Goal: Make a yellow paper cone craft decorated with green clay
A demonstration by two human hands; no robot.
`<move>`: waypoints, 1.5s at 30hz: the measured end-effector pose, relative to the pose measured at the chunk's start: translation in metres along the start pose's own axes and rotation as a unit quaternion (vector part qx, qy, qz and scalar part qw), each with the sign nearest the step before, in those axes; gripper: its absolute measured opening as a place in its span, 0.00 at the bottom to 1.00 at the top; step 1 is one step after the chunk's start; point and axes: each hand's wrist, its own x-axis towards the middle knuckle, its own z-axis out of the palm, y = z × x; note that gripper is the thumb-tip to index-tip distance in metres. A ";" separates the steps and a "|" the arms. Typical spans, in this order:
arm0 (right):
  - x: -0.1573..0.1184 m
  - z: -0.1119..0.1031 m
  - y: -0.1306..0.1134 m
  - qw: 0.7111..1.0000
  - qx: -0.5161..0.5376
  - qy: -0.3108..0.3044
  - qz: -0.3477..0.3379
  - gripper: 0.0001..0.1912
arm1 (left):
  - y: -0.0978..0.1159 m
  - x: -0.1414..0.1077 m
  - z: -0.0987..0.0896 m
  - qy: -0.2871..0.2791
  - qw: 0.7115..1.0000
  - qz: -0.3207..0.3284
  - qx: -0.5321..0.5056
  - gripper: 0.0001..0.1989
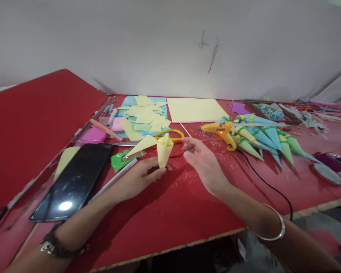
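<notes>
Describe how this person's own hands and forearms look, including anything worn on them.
The left hand and right hand are both gloveless, and no sleeves are visible. A dark bracelet with silvery pieces circles the left wrist; a thin, silvery bangle circles the right forearm.

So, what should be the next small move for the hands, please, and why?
Probably bring the right hand to the top of the yellow paper cone: the left hand holds it near its pointed bottom, its upper folds stand unsupported, and the right hand is apart from it.
</notes>
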 end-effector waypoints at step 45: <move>-0.006 0.012 0.010 0.985 0.015 -0.170 0.024 0.07 | 0.009 -0.001 0.027 -0.008 0.975 0.004 -0.220 0.09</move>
